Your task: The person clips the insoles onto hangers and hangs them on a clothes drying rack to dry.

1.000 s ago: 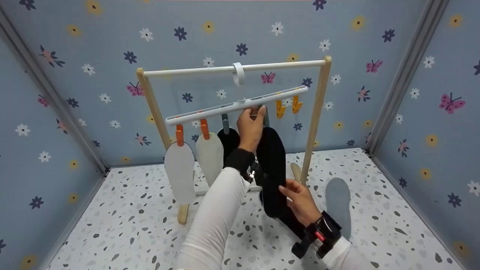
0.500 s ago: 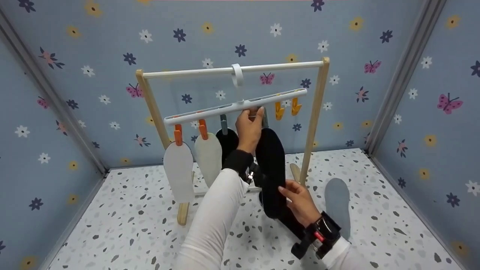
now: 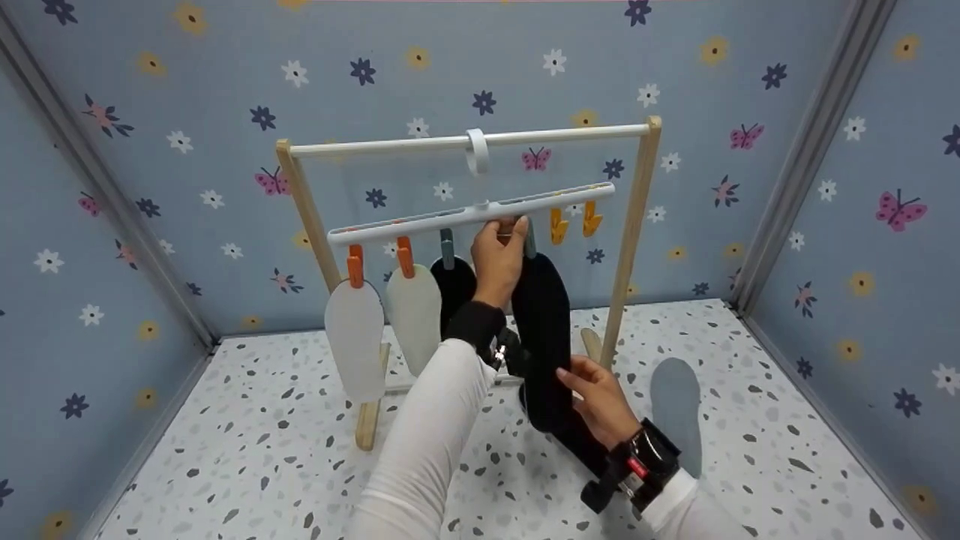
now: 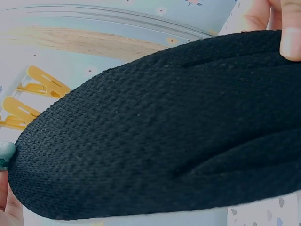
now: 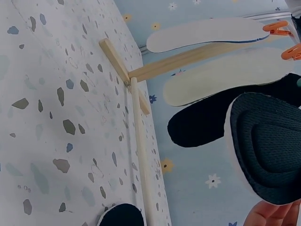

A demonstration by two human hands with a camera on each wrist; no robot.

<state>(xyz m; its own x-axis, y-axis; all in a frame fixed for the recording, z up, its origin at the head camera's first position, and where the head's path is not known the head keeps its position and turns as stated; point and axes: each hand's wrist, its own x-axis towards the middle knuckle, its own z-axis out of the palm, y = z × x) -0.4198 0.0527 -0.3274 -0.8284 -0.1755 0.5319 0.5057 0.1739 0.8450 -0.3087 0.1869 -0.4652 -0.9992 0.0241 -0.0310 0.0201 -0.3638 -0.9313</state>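
Note:
A black insole (image 3: 541,322) hangs lengthwise below the white clip hanger (image 3: 420,225), its upper end at a dark green clip (image 3: 531,238). My left hand (image 3: 499,259) is up under the hanger bar, pinching at this clip; the grip is partly hidden. Lower down, my right hand (image 3: 602,397) holds the insole's right edge, thumb on the front. In the left wrist view the insole (image 4: 141,132) fills most of the picture, with the green clip (image 4: 6,153) touching its tip. Left of my hand, another black insole (image 3: 452,281) hangs from a second green clip (image 3: 448,251).
Orange clips (image 3: 406,259) hold a white insole (image 3: 355,337) and a cream insole (image 3: 415,319). Two yellow clips (image 3: 559,226) hang at the right. The hanger hooks on a wooden-legged rack (image 3: 631,240). A grey insole (image 3: 675,412) and a black insole end (image 5: 122,216) lie low.
The hanger bar has become less tilted: its right end dropped slightly and its left end rose a little with the hung insoles. Both hands keep nearly the same places.

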